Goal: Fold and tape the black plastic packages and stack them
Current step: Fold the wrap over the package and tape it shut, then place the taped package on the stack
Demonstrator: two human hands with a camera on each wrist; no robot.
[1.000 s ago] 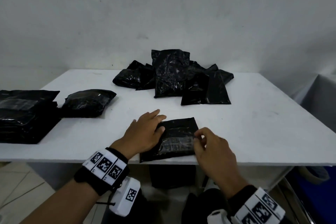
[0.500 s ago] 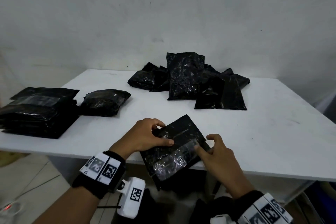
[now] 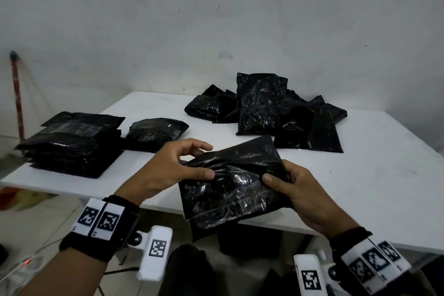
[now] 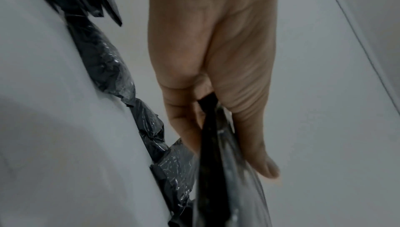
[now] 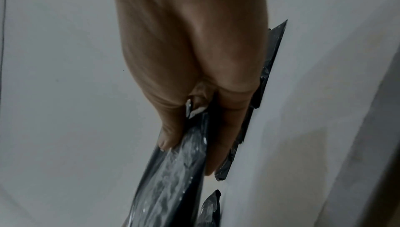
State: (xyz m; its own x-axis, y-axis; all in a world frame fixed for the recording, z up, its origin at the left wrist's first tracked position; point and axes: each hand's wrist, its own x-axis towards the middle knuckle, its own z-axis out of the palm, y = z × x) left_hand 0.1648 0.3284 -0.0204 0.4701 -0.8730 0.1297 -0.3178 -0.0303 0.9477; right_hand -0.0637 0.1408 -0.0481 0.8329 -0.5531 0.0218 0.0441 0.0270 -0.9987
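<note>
A folded black plastic package [image 3: 230, 182] with clear tape across its face is held tilted above the table's near edge. My left hand [image 3: 182, 168] pinches its left edge, thumb on top; the left wrist view shows the package [image 4: 214, 145] between thumb and fingers. My right hand [image 3: 288, 182] grips the right edge, and the right wrist view shows the thumb on the package [image 5: 177, 170]. A stack of finished packages [image 3: 69, 144] sits at the table's left. One more folded package [image 3: 153, 133] lies beside it. A loose pile of packages [image 3: 269, 110] lies at the back.
The white table [image 3: 360, 175] has bare room on its right side and between the piles. A red stick [image 3: 17, 94] leans on the wall at far left. Dark items sit under the table by my legs.
The package lay flat on the table under both hands; both hands have taken hold of its edges and lifted it toward me, tilted. My head view has shifted left.
</note>
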